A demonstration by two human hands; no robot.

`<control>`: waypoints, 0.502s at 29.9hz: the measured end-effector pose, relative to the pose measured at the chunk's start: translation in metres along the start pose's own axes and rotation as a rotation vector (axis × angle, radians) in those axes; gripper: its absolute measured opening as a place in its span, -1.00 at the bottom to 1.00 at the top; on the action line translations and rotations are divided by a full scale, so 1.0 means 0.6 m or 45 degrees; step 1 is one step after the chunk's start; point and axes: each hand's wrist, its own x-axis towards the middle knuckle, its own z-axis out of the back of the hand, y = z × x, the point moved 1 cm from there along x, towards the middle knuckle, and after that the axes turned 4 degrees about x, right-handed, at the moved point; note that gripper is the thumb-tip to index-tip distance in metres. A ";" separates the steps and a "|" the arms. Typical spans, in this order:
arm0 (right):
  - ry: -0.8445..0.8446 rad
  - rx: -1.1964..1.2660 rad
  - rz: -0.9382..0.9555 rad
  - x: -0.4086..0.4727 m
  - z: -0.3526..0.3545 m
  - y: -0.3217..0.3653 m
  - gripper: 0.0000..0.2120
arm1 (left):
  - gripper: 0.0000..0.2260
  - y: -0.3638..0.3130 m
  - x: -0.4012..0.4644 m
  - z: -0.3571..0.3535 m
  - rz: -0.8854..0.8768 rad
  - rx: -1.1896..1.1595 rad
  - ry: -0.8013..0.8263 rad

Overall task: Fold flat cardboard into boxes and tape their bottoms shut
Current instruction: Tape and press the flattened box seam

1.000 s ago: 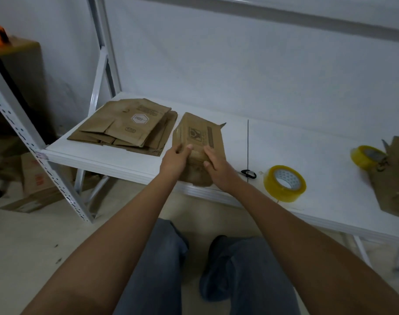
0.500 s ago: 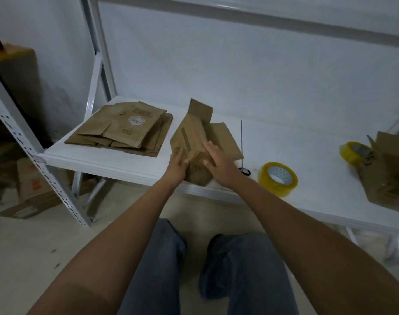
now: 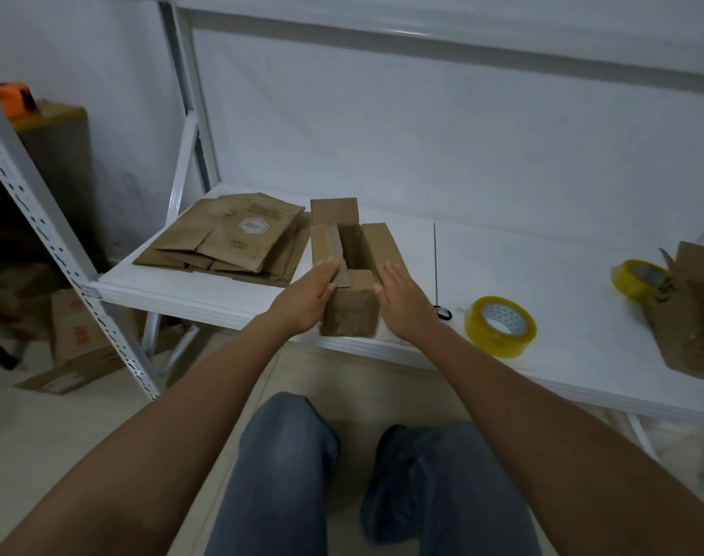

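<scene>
Head camera view: a small cardboard box point(image 3: 350, 270) is seen standing opened out, flaps up, at the near edge of the white tabletop point(image 3: 542, 274). It is flanked by both hands: the left hand point(image 3: 308, 300) is pressed flat against its left side, the right hand point(image 3: 404, 300) against its right, each grip spread with fingers straight. Flat cardboard blanks point(image 3: 234, 238) are stacked just left of it; a yellow tape roll point(image 3: 500, 327) lies to the right.
</scene>
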 end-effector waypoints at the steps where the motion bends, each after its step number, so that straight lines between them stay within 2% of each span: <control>1: 0.020 0.051 -0.032 0.006 0.003 -0.002 -0.52 | -0.59 -0.001 0.000 0.001 -0.002 0.053 -0.007; 6: 0.137 0.138 -0.063 0.039 0.012 0.008 -0.49 | -0.53 0.000 0.024 -0.008 -0.020 0.379 -0.051; 9: 0.236 0.163 -0.063 0.049 0.004 0.003 -0.47 | -0.55 0.000 0.042 -0.006 -0.162 0.564 -0.045; 15: 0.278 0.266 -0.089 0.054 0.003 -0.019 -0.43 | -0.58 0.000 0.055 0.019 -0.425 0.526 0.023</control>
